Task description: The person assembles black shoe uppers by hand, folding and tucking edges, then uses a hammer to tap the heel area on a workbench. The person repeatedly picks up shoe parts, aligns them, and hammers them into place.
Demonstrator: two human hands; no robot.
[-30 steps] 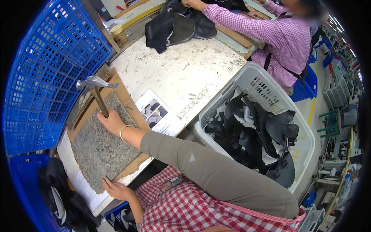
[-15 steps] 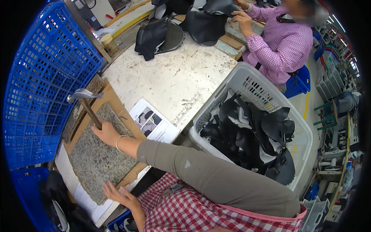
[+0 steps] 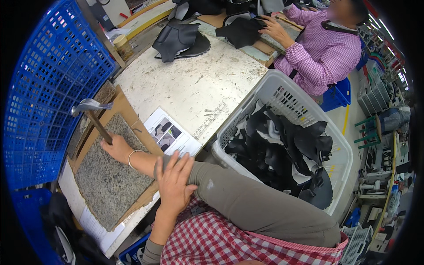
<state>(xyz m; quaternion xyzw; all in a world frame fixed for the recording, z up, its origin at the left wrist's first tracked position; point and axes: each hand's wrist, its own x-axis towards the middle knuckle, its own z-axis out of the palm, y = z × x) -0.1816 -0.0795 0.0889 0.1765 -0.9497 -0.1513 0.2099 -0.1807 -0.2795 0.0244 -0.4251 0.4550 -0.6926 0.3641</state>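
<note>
My right hand [image 3: 118, 149] is closed round the wooden handle of a hammer [image 3: 98, 123]. The hammer's metal head is raised at the far end of a speckled grey stone slab [image 3: 108, 176], and the hand is over the slab. My left hand [image 3: 174, 182] lies with fingers stretched and spread on the grey-brown sleeve [image 3: 212, 183] of my right forearm, near its cuff. It holds nothing. Under the slab is a sheet of brown cardboard [image 3: 126, 104]. Beside it lies a printed sheet with pictures [image 3: 170, 134].
At right stands a white plastic basket [image 3: 282, 79] full of black cut pieces [image 3: 282, 154]. A tall blue crate [image 3: 48, 97] rises at left. Stacked black pieces [image 3: 181, 39] lie on the white table [image 3: 198, 79]. Across it, a co-worker [image 3: 327, 53] in a pink checked shirt handles another piece.
My left hand has left the slab's near edge and moved up and right onto my right sleeve. My right hand keeps the hammer. The co-worker's black piece has shifted.
</note>
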